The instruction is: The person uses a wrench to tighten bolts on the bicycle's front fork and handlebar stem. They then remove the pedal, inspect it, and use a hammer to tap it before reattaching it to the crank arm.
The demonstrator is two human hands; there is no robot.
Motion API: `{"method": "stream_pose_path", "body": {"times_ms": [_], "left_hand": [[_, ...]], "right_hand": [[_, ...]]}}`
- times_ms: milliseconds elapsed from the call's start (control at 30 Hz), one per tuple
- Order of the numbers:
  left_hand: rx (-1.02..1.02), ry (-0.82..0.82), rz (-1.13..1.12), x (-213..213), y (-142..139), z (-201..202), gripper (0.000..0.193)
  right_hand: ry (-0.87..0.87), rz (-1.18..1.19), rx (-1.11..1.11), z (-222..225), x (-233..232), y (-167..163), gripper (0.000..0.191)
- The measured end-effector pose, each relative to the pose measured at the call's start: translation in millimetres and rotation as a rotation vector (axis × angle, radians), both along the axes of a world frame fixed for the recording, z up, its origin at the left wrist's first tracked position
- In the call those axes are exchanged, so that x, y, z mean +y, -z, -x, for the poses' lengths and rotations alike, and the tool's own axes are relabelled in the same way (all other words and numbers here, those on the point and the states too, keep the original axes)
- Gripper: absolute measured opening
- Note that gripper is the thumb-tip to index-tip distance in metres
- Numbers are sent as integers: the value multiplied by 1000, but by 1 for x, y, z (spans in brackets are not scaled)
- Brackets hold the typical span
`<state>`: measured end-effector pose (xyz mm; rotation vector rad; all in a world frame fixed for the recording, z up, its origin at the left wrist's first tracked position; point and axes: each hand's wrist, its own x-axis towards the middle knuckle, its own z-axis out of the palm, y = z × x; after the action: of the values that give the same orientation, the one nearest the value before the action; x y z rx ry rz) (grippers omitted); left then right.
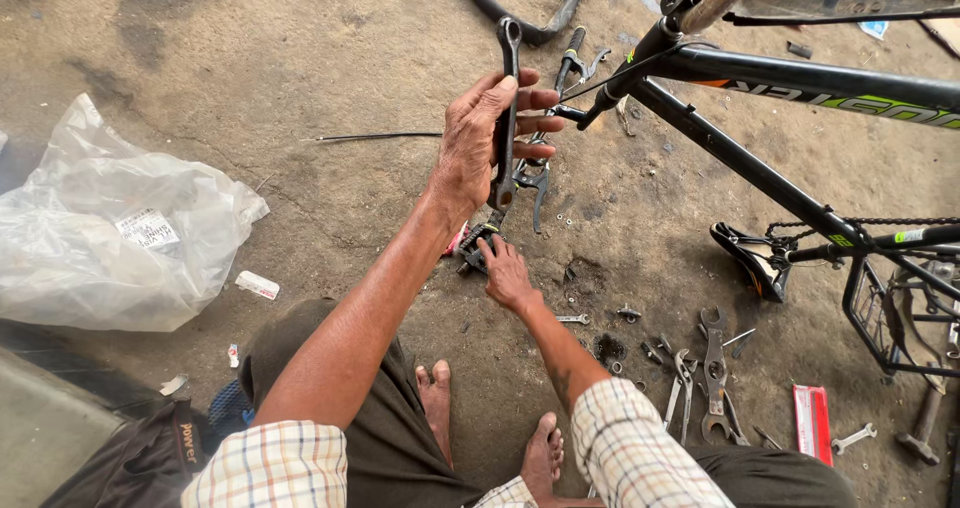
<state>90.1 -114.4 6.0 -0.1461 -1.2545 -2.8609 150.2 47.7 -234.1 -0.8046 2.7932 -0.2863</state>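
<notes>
The left arm extends forward and upward from a rolled checked sleeve, forearm bare, elbow nearly straight. The left hand [485, 138] is raised, back of the hand toward the camera, fingers curled in a closed grip with the fingertips [540, 98] showing past the right edge of the palm and the thumb pressed alongside. The right arm reaches forward at a lower level, forearm bare below a checked sleeve, wrist bent slightly down. The right hand [507, 276] is lowered to the ground, palm down, fingers bunched and pointing forward; their grip cannot be determined. Both bare feet are planted between the knees, toes forward.
</notes>
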Motion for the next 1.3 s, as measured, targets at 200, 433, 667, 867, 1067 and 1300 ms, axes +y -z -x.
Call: {"method": "stream_pose_path", "body": {"times_ms": [200, 433, 667, 867, 1067, 1300], "left_hand": [[15, -53, 77, 1, -2, 0, 37], [58, -60, 91, -2, 0, 0, 32], [-4, -34, 38, 1, 1, 4, 29], [-71, -87, 294, 3, -2, 9, 29], [-132, -119, 315, -10, 4, 21, 26], [-139, -152, 472, -32, 13, 23, 26]], "right_hand": [[86, -129, -162, -1, -19, -17, 89], [-84, -320, -86, 2, -18, -20, 70], [-582, -302, 313, 21, -2, -9, 55], [-726, -519, 227, 39, -10, -9, 57], [-354, -158, -201, 53, -17, -9, 62], [296, 1000, -897, -12, -40, -10, 63]]}}
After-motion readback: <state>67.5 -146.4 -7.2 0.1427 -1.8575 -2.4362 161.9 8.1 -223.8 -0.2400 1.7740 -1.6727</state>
